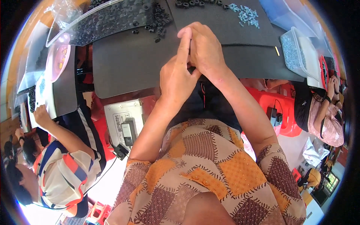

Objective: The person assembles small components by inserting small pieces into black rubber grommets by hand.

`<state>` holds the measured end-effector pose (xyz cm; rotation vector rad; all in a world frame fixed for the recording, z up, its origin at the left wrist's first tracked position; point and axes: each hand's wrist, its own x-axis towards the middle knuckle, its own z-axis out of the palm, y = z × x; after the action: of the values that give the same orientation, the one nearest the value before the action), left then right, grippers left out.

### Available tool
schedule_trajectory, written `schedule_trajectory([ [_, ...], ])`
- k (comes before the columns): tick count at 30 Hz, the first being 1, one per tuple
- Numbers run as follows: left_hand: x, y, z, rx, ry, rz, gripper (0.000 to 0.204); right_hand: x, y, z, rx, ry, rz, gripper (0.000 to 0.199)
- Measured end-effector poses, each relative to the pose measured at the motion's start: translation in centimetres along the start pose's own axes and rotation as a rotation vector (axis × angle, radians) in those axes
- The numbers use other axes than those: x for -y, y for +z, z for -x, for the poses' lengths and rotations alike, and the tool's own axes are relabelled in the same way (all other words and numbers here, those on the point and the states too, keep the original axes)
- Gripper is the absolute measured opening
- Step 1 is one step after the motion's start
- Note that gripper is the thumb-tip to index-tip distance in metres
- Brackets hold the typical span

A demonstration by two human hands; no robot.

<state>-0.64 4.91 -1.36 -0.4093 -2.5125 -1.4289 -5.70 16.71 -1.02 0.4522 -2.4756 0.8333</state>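
My left hand [176, 77] and my right hand [204, 48] are pressed together over the black mat [127, 63], fingers pinched around something small that I cannot make out. My left forefinger points up along the right hand. Beyond the hands lie several small black rings [159, 22] and a scatter of tiny blue-grey parts [247, 15].
A clear tray of black rings [108, 17] sits at the back left, a pink bowl [56, 60] beside it. A clear box of small grey parts [298, 50] stands at the right. One person sits at the left [63, 161], another at the right [326, 112]. Red stools stand below the table.
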Motion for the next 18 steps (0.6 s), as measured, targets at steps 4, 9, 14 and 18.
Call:
schedule_trajectory([
  [4, -0.21, 0.43, -0.21, -0.019, 0.044, -0.029, 0.103, -0.66, -0.42, -0.15, 0.008, 0.012, -0.094, 0.014],
  [9, -0.20, 0.42, -0.37, -0.020, 0.040, -0.054, 0.098, -0.72, -0.30, -0.27, 0.044, 0.074, -0.147, 0.025],
  [14, -0.10, 0.38, -0.37, -0.017, 0.047, -0.067, 0.097, -0.46, -0.73, -0.34, 0.083, 0.104, -0.161, 0.021],
  [18, -0.58, 0.08, -0.45, 0.004, 0.031, -0.073, 0.094, -1.04, -0.36, -0.22, 0.025, 0.052, -0.194, 0.011],
])
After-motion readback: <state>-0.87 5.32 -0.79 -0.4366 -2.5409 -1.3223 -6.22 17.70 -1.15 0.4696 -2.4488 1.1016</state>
